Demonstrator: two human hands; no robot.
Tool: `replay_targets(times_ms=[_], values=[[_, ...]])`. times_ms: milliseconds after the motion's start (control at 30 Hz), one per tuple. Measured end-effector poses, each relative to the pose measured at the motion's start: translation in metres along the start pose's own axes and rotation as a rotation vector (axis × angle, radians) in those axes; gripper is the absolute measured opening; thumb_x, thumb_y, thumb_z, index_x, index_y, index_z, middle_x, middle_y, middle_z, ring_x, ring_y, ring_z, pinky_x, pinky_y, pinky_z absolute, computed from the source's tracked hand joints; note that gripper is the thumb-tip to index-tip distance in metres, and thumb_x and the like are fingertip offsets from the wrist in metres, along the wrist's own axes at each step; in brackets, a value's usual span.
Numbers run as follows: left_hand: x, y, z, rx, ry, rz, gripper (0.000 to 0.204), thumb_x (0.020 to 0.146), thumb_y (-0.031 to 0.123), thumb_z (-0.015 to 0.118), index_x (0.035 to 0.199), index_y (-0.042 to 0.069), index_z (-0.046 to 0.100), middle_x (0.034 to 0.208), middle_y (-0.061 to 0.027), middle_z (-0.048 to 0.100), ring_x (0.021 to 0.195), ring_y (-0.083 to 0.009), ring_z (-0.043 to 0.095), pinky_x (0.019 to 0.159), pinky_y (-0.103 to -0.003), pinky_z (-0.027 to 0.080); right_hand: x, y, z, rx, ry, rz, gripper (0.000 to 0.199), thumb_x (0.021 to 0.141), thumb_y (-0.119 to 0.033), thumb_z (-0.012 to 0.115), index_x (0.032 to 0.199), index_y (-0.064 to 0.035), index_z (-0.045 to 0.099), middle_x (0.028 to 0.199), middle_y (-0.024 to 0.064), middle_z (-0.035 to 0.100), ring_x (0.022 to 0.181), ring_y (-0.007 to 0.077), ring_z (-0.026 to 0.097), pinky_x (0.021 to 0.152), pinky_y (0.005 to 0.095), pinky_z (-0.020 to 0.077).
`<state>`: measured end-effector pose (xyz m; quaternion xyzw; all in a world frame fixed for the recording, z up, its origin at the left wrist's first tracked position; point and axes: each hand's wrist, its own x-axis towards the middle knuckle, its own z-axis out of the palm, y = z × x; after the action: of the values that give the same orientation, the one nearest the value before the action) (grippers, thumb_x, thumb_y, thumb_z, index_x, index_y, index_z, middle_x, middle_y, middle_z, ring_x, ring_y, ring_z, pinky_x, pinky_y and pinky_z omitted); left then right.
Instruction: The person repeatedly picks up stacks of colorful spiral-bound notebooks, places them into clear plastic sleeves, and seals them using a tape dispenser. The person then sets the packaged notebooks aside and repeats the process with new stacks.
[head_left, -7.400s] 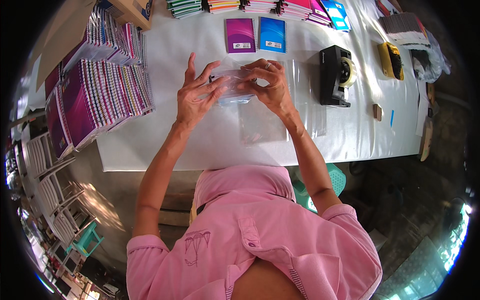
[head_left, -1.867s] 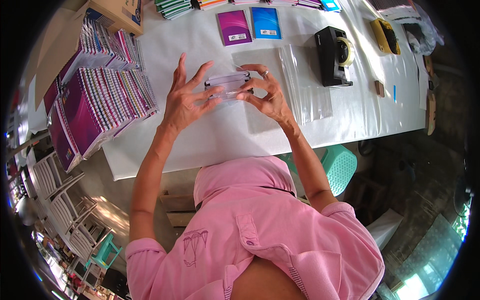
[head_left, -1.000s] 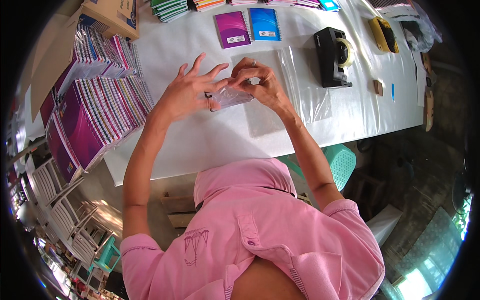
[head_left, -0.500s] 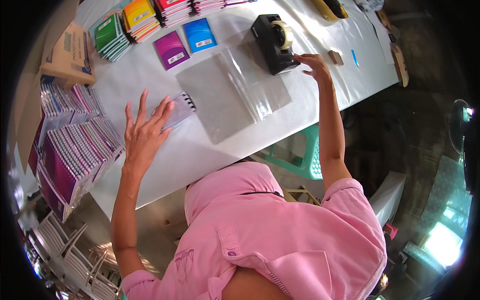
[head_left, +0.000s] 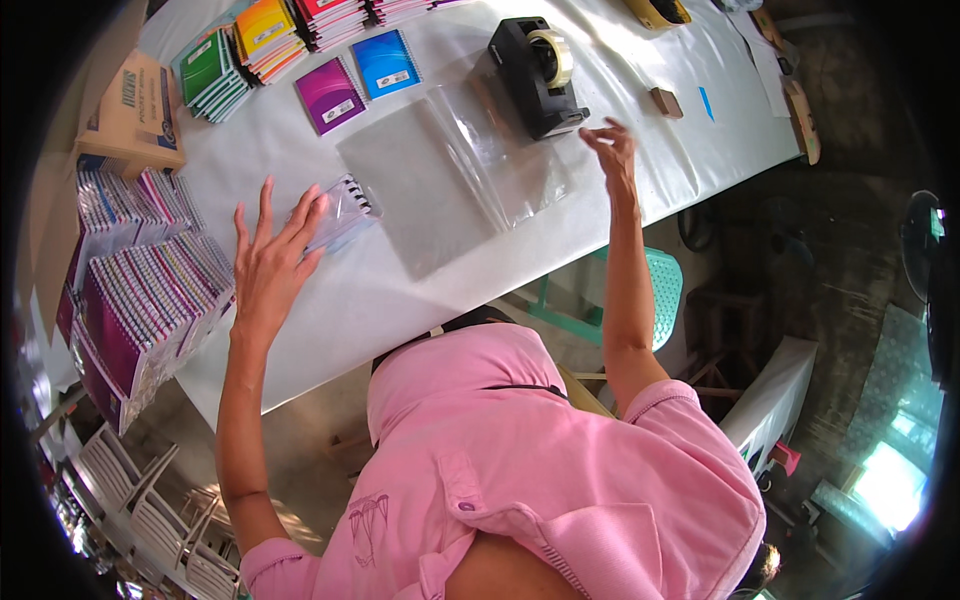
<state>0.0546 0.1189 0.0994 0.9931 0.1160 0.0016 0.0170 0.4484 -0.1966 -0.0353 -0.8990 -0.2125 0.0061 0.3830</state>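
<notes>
Left hand is spread flat, fingertips pinning the bagged spiral notepad on the white table, just left of the clear sleeve stack. Right hand hovers loosely open right beside the black tape dispenser, holding nothing. I'd say keep that pack pinned so the flap doesn't pop, and pull tape with the free hand.
</notes>
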Motion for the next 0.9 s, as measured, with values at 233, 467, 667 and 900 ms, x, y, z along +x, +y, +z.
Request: replay_targets(times_ms=[233, 467, 667, 900], values=[[-0.008, -0.003, 0.006, -0.084, 0.041, -0.001, 0.071, 0.075, 0.013, 0.073, 0.14, 0.022, 0.048, 0.146, 0.0099, 0.042, 0.143, -0.0301, 0.024, 0.111, -0.059, 0.022, -0.064, -0.171, 0.008, 0.533, -0.396, 0.368, 0.028, 0.077, -0.028, 0.076, 0.085, -0.0011, 0.074, 0.071, -0.0014, 0.057, 0.062, 0.0117, 0.047, 0.059, 0.0271, 0.0394], [-0.009, -0.01, 0.016, -0.118, 0.109, 0.022, 0.072, 0.074, 0.013, 0.074, 0.14, 0.022, 0.047, 0.146, 0.0103, 0.043, 0.142, -0.0298, 0.026, 0.111, -0.059, 0.023, -0.168, -0.309, 0.092, 0.794, -0.669, 0.573, 0.03, 0.083, -0.025, 0.074, 0.079, 0.0042, 0.068, 0.057, -0.0058, 0.039, 0.047, 0.0039, 0.03, 0.043, 0.0241, 0.0209], [-0.013, -0.013, 0.021, -0.155, 0.137, 0.027, 0.061, 0.077, 0.019, 0.073, 0.135, 0.017, 0.054, 0.143, 0.0104, 0.044, 0.14, -0.0299, 0.028, 0.112, -0.058, 0.022, -0.194, -0.306, 0.107, 0.727, -0.527, 0.644, 0.031, 0.085, -0.025, 0.073, 0.079, 0.0042, 0.066, 0.053, -0.0072, 0.035, 0.044, 0.0027, 0.025, 0.041, 0.0244, 0.0163], [0.011, -0.022, 0.033, -0.435, 0.106, -0.053, 0.061, 0.081, 0.035, 0.071, 0.135, 0.014, 0.052, 0.144, -0.0009, 0.046, 0.136, -0.0349, 0.035, 0.105, -0.058, 0.033, -0.215, -0.292, 0.122, 0.702, -0.389, 0.515, 0.035, 0.087, -0.032, 0.072, 0.082, 0.0022, 0.067, 0.053, -0.0053, 0.04, 0.042, 0.004, 0.026, 0.04, 0.0249, 0.0186]])
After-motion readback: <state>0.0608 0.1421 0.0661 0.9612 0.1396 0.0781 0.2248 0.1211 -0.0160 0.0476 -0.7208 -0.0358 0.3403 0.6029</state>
